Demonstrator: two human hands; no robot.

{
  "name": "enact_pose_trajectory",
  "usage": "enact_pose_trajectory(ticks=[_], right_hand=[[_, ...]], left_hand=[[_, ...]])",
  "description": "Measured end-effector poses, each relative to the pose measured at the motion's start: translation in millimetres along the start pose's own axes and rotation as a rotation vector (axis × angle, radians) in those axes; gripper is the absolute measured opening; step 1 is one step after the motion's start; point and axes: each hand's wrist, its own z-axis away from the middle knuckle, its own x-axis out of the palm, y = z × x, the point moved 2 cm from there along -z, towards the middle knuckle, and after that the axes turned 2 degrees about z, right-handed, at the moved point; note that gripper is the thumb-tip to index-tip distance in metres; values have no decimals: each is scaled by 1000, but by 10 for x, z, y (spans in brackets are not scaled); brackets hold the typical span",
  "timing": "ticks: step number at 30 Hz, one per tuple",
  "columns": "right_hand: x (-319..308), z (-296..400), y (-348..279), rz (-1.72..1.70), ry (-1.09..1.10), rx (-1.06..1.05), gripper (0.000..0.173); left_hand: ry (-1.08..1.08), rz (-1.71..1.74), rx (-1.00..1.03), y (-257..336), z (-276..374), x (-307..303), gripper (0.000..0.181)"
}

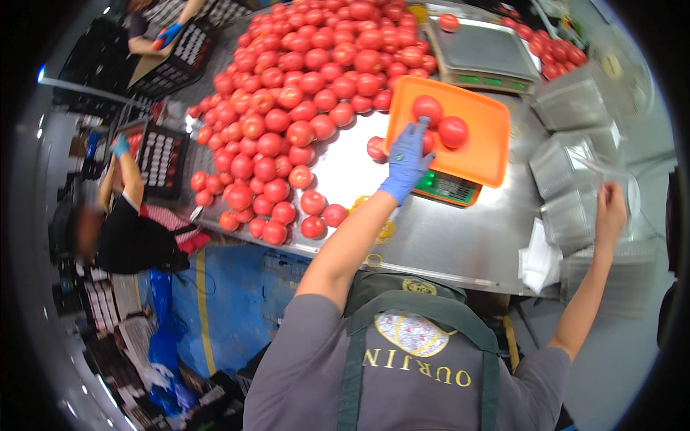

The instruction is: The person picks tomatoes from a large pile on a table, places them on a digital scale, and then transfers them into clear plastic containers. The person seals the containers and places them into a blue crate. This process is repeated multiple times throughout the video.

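Note:
My left hand (pixel 408 161), in a blue glove, reaches over the left side of an orange tray (pixel 482 156). Its fingers curl around a tomato (pixel 428 142), which the hand partly hides. Two more red tomatoes, one at the fingertips (pixel 427 108) and one to their right (pixel 453 132), lie in the tray. Beneath the tray is a scale with a lit green display (pixel 450 188). Far to the right, my bare right hand (pixel 611 213) pinches the edge of a clear plastic container (pixel 614 169) beside stacked clear containers (pixel 563 164).
A large heap of tomatoes (pixel 302 81) covers the steel table's (pixel 458 242) left side. A second scale (pixel 482 51) stands behind the tray. Yellow rubber bands (pixel 385 233) and white paper (pixel 540 258) lie near the front edge. Two people handle tomatoes at black crates (pixel 161 161) to the left.

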Motion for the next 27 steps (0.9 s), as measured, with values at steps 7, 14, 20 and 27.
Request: enact_pose_trajectory(ticks=[7, 14, 20, 27], right_hand=[[416, 1389, -948, -365, -360, 235, 11], [1625, 2149, -960, -141, -480, 274, 25], [1912, 2313, -1004, -238, -604, 411, 31], [1369, 2217, -551, -388, -239, 600, 21]], left_hand=[[469, 218, -35, -74, 683, -277, 66], [270, -149, -465, -1284, 786, -546, 68], [-144, -279, -149, -1036, 208, -347, 85], [570, 396, -269, -833, 131, -444, 63]])
